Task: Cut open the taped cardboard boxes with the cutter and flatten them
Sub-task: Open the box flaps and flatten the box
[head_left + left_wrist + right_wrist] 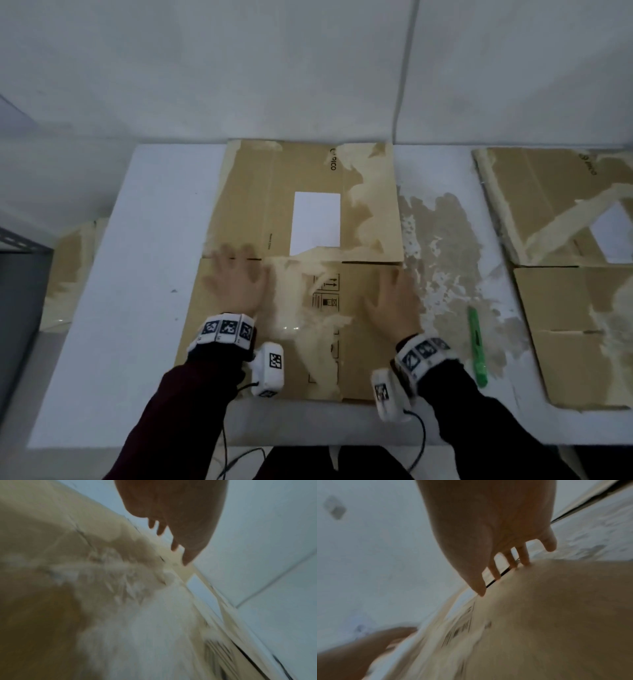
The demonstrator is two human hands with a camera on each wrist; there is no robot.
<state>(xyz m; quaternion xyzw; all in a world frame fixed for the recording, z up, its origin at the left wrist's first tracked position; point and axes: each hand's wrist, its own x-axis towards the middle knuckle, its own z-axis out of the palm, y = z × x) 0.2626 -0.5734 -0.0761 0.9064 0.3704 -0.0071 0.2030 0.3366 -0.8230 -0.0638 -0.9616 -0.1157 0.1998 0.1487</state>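
In the head view, a flattened brown cardboard box [301, 274], scarred with pale patches of torn tape and bearing a white rectangular label [315, 222], is seen lying flat in the middle of a white table [137, 274]. The left hand [236, 284] is laid palm down on the near left part of this box, its fingers spread and straight, nothing being held. The right hand [394, 301] is laid likewise on the near right part, close to the box's right edge, fingers extended and holding nothing. A slim green cutter [478, 346] is seen lying on the table just right of the right hand, apart from it and from the box. A second flattened brown cardboard box [565, 274] is placed at the far right of the table, well apart from the first. Marker-patterned wristbands and white camera units are worn on both dark-sleeved wrists.

In the left wrist view, which is blurred, the left hand [175, 513] is shown from below with straight fingers [175, 546] pointing down at the brown cardboard box [51, 601]; contact cannot be told for certain here.

In the right wrist view, also blurred, the right hand [488, 527] is shown with spread, straight fingers [524, 555] whose tips meet the box [547, 615] surface beside a dark gap between flaps.
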